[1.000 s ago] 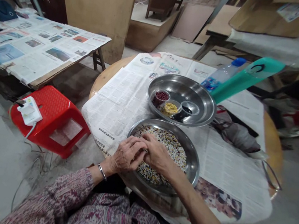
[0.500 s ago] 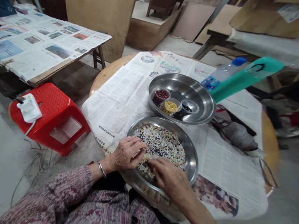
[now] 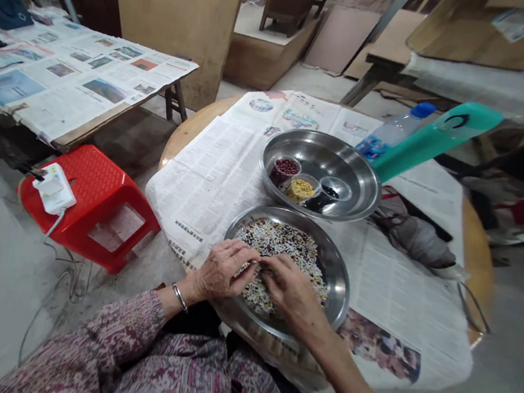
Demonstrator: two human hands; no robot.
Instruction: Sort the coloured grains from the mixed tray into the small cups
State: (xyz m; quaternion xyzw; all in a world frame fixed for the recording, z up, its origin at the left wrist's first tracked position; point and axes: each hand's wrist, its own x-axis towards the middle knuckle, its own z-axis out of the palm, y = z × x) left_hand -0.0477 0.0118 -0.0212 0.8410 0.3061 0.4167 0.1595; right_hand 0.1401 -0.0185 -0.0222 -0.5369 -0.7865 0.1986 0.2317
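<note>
Above the near edge of a steel basin [image 3: 340,298], my left hand [image 3: 223,270] is closed with its fingers curled, and a bracelet circles its wrist. My right hand [image 3: 294,295] meets it at the fingertips, thumb and fingers pinched together. What either hand holds is too small or hidden to make out. Mixed white, black and yellow grains and beans [image 3: 292,243] spread over the basin's bottom. Just beyond, a second steel basin [image 3: 365,188] carries small clear cups of red beans [image 3: 286,167], yellow beans [image 3: 300,191] and black beans [image 3: 324,195].
Newspaper [image 3: 212,170] covers the round table. A water bottle [image 3: 392,133], a long teal object [image 3: 440,143] and a folded grey umbrella [image 3: 419,238] lie around the far basin. Left of the table, a red stool [image 3: 91,198] bears a white power strip [image 3: 54,189].
My right hand has risen from the grains and moved to my left hand's fingertips. My left hand has stayed nearly still. The view has shifted slightly.
</note>
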